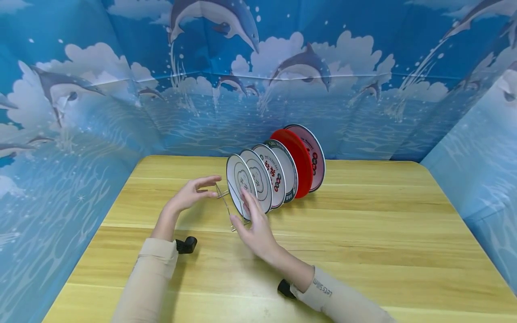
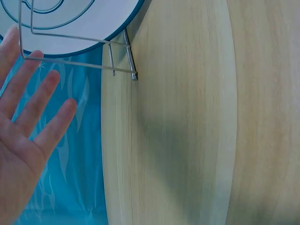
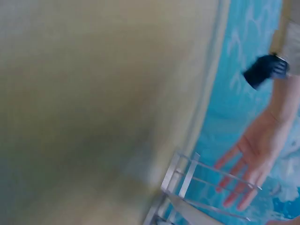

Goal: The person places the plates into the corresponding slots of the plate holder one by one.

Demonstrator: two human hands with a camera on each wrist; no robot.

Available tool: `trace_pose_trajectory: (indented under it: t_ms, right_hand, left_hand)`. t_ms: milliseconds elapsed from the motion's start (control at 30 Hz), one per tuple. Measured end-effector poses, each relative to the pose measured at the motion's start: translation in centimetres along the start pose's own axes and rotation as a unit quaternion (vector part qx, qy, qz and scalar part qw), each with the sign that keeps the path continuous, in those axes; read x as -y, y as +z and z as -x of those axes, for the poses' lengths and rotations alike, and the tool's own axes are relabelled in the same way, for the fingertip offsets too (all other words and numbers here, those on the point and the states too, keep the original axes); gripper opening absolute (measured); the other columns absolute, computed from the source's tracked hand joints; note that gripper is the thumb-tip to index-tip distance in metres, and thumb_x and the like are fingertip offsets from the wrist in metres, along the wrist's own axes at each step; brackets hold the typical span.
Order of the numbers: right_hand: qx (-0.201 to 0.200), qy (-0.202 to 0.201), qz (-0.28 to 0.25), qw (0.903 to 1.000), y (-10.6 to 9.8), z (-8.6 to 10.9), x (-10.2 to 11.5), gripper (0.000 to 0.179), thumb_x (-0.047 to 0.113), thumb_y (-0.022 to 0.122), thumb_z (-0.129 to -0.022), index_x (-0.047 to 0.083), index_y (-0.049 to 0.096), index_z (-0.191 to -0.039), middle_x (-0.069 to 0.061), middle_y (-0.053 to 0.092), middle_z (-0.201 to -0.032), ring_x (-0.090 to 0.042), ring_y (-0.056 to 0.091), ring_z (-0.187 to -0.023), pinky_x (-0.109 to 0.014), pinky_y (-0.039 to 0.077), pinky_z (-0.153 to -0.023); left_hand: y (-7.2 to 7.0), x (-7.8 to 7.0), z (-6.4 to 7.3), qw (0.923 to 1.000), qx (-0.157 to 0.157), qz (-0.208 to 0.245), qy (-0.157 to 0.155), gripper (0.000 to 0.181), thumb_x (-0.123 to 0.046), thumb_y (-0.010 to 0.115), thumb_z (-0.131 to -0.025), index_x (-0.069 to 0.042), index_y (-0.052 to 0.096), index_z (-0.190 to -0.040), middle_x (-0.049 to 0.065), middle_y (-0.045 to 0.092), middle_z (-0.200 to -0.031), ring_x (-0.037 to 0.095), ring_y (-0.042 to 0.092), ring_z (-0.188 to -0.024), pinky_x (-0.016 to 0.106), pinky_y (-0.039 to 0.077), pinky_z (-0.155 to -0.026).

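Several round plates stand on edge in a row in a metal wire rack (image 1: 223,194). The nearest plate (image 1: 237,172) is white with a dark rim and a printed pattern; a red plate (image 1: 298,157) stands farther back, ahead of the rearmost plate (image 1: 319,152). My left hand (image 1: 189,195) is at the rack's left end, fingers spread and extended, as the left wrist view confirms beside the rack wire (image 2: 75,63). My right hand (image 1: 258,231) is in front of the nearest plate with extended fingers overlapping it; whether they touch is unclear. Neither hand grips anything.
The rack stands on a light wooden table (image 1: 383,233), toward its back edge. A blue dolphin-print cloth (image 1: 202,112) hangs behind and at both sides. Black wrist devices show by the left cuff (image 1: 157,251) and the right cuff (image 1: 308,287).
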State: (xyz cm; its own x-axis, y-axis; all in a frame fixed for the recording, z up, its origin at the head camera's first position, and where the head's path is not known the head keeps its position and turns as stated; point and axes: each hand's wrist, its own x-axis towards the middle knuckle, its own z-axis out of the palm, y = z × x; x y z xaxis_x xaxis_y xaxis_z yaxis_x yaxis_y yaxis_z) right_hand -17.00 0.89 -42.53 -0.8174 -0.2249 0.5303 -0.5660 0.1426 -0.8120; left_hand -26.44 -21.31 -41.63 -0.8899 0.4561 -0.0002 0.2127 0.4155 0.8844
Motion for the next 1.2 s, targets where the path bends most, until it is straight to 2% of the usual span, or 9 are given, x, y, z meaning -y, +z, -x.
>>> trace_pose_trajectory:
  t_ms: [100, 233, 367, 533, 733, 867, 967, 1100, 1200]
  right_hand:
    - [0.003, 0.060, 0.042, 0.9973, 1.0, 0.3, -0.5, 0.064, 0.013, 0.057, -0.089, 0.001, 0.024, -0.143, -0.018, 0.028, -0.144, -0.028, 0.031, -0.131, -0.040, 0.029, -0.106]
    - [0.005, 0.119, 0.086, 0.9891, 2.1, 0.6, -0.7, 0.064, 0.021, 0.053, -0.092, 0.002, 0.021, -0.144, -0.019, 0.026, -0.145, -0.033, 0.028, -0.132, -0.050, 0.026, -0.106]
    - [-0.006, 0.140, 0.089, 0.9861, 2.6, 0.5, -0.6, 0.061, 0.019, 0.052, -0.092, -0.003, 0.024, -0.142, -0.020, 0.029, -0.143, -0.034, 0.031, -0.130, -0.049, 0.027, -0.106]
    - [-0.017, 0.150, 0.105, 0.9829, 2.8, 0.2, -0.7, 0.056, 0.016, 0.054, -0.091, -0.006, 0.032, -0.137, -0.021, 0.036, -0.138, -0.033, 0.039, -0.125, -0.045, 0.031, -0.104]
    - [-0.024, 0.147, 0.125, 0.9809, 2.1, 0.5, -0.7, 0.051, 0.013, 0.058, -0.088, -0.007, 0.041, -0.131, -0.022, 0.046, -0.129, -0.031, 0.048, -0.116, -0.039, 0.039, -0.099]
    - [-0.022, 0.124, 0.120, 0.9848, 0.9, 1.1, -0.6, 0.047, 0.007, 0.061, -0.085, -0.008, 0.045, -0.126, -0.021, 0.053, -0.117, -0.031, 0.053, -0.106, -0.035, 0.046, -0.093]
    - [-0.015, 0.109, 0.116, 0.9872, -0.3, 1.7, -0.7, 0.043, 0.005, 0.063, -0.084, -0.008, 0.048, -0.122, -0.020, 0.056, -0.109, -0.031, 0.055, -0.101, -0.034, 0.049, -0.088]
    - [-0.007, 0.115, 0.110, 0.9871, -2.0, 2.4, -0.5, 0.038, 0.003, 0.065, -0.082, -0.006, 0.053, -0.116, -0.017, 0.059, -0.103, -0.029, 0.057, -0.098, -0.032, 0.051, -0.083]
    - [0.000, 0.136, 0.098, 0.9859, -3.5, 2.9, -0.3, 0.036, 0.000, 0.067, -0.079, -0.004, 0.056, -0.113, -0.016, 0.061, -0.100, -0.028, 0.059, -0.096, -0.030, 0.052, -0.080]
  left_hand:
    - [0.2, 0.0, -0.3, 0.9997, 0.026, 0.001, -0.006, 0.053, -0.022, 0.061, -0.088, -0.012, 0.043, -0.137, 0.008, 0.041, -0.140, 0.029, 0.035, -0.130, 0.050, 0.030, -0.104]
    - [0.5, 0.0, -0.6, 0.9988, 0.048, -0.002, -0.014, 0.053, -0.026, 0.057, -0.091, -0.014, 0.040, -0.139, 0.008, 0.038, -0.142, 0.029, 0.033, -0.131, 0.051, 0.028, -0.105]
    - [0.7, 0.2, -0.9, 0.9982, 0.056, 0.015, -0.016, 0.051, -0.024, 0.055, -0.092, -0.013, 0.038, -0.140, 0.008, 0.037, -0.143, 0.030, 0.033, -0.131, 0.051, 0.027, -0.105]
    - [1.1, 0.2, -0.8, 0.9977, 0.052, 0.044, 0.002, 0.050, -0.016, 0.054, -0.092, -0.008, 0.038, -0.139, 0.010, 0.036, -0.143, 0.033, 0.036, -0.128, 0.049, 0.029, -0.105]
    - [2.2, 0.0, -0.3, 0.9978, 0.022, 0.062, 0.009, 0.051, -0.016, 0.059, -0.090, -0.005, 0.041, -0.137, 0.012, 0.041, -0.139, 0.032, 0.039, -0.126, 0.046, 0.034, -0.102]
    - [3.5, -2.0, 0.7, 0.9977, -0.009, 0.066, 0.005, 0.050, -0.011, 0.061, -0.088, 0.000, 0.043, -0.133, 0.016, 0.044, -0.136, 0.032, 0.035, -0.129, 0.046, 0.026, -0.107]
    - [4.7, -2.5, 1.2, 0.9976, -0.032, 0.061, 0.009, 0.050, -0.011, 0.064, -0.085, 0.002, 0.046, -0.130, 0.017, 0.046, -0.134, 0.032, 0.033, -0.130, 0.045, 0.020, -0.110]
    - [6.5, -1.8, 1.5, 0.9967, -0.067, 0.043, 0.019, 0.050, -0.016, 0.070, -0.080, 0.000, 0.053, -0.123, 0.015, 0.053, -0.126, 0.030, 0.041, -0.125, 0.042, 0.027, -0.107]
    - [8.1, -2.3, 2.0, 0.9946, -0.090, 0.047, 0.017, 0.047, -0.013, 0.073, -0.077, 0.000, 0.056, -0.118, 0.016, 0.056, -0.120, 0.030, 0.048, -0.119, 0.040, 0.034, -0.104]
